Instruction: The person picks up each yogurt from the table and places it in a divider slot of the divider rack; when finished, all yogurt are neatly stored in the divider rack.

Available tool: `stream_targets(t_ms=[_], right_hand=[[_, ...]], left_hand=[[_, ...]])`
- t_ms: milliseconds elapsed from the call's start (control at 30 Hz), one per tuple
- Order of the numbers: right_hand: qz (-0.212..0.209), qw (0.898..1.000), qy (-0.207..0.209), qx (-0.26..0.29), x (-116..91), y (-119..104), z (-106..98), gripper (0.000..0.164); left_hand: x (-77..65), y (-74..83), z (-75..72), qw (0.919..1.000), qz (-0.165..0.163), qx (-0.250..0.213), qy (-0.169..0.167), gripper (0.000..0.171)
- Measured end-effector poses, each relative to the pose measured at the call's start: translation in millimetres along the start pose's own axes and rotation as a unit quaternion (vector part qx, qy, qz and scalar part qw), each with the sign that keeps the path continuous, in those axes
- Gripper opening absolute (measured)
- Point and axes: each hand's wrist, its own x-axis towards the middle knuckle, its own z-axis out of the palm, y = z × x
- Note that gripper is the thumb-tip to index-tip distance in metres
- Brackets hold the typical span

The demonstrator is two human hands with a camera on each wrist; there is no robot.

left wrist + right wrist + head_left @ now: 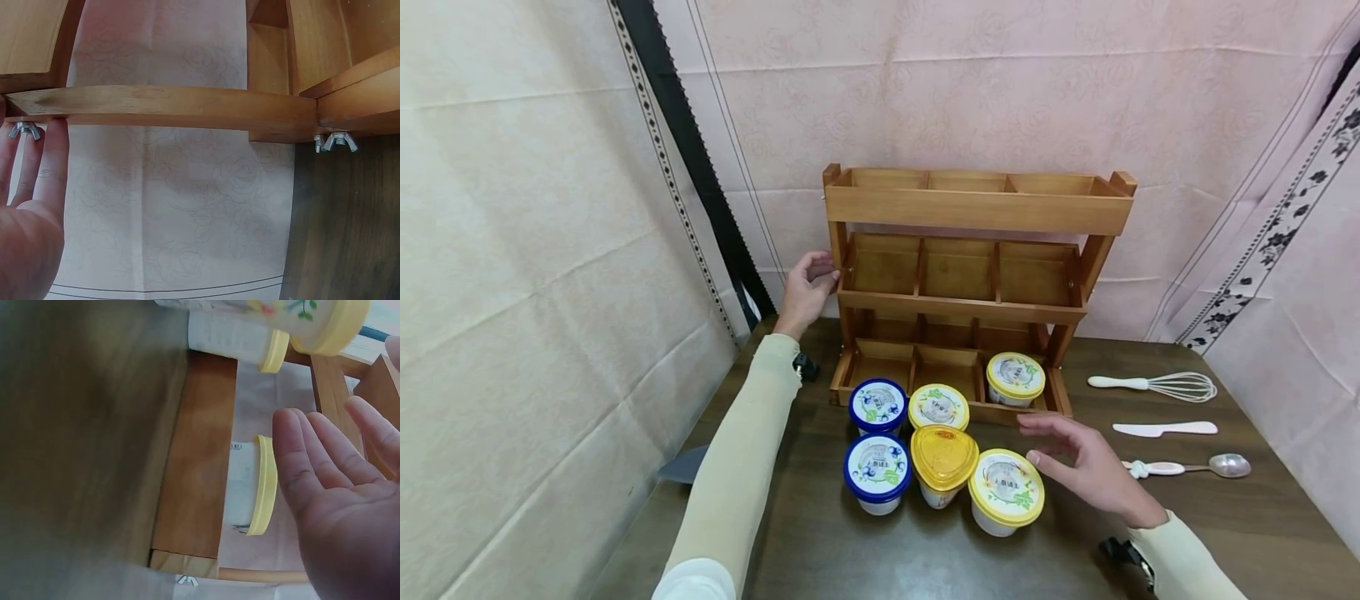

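My left hand (808, 287) touches the left post of a wooden tiered rack (981, 212). In the left wrist view its straight fingers (53, 165) meet the post beside a wing nut. My right hand (1086, 462) is held with extended fingers in front of the rack's lower right corner, with nothing in it. A yellow-lidded tub (1015, 375) sits in the bottom tier's right compartment. Before the rack stand two blue-lidded tubs (877, 467), a tub with a plain deep-yellow lid (943, 458), and two pale yellow-lidded tubs (1006, 486), one near my right thumb.
On the table's right side lie a whisk (1180, 386), a white-handled knife (1165, 429) and a spoon (1228, 465). Something flat and grey (683, 465) shows by the left edge. Patterned cloth (1000, 100) hangs behind the rack and along both sides.
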Motion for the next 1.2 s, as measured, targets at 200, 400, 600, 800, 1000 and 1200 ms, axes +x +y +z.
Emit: stream_targets(t_ms=[200,400,600,800,1000,1200], right_hand=[[0.003,1.000,-0.021,0.015,-14,-1,3,0.043],[-0.022,0.999,-0.032,0.033,-26,-4,8,0.046],[-0.035,0.995,-0.071,0.064,-33,-4,13,0.058],[-0.037,0.991,-0.093,0.084,-35,-2,17,0.064],[-0.012,0.992,-0.097,0.078,-37,2,20,0.063],[-0.011,0.994,-0.086,0.069,-36,4,16,0.063]], left_hand=[[-0.4,1.0,0.4,1.0000,-0.003,0.004,-0.003,0.031],[0.4,-0.2,2.0,1.0000,-0.001,-0.001,-0.005,0.031],[0.8,-1.0,1.5,1.0000,-0.003,-0.006,-0.005,0.031],[0.3,-1.4,0.4,1.0000,0.002,-0.004,-0.006,0.031],[0.8,-1.8,0.6,1.0000,0.007,-0.002,-0.006,0.031],[2.1,-2.1,1.6,1.0000,-0.003,0.003,-0.001,0.032]])
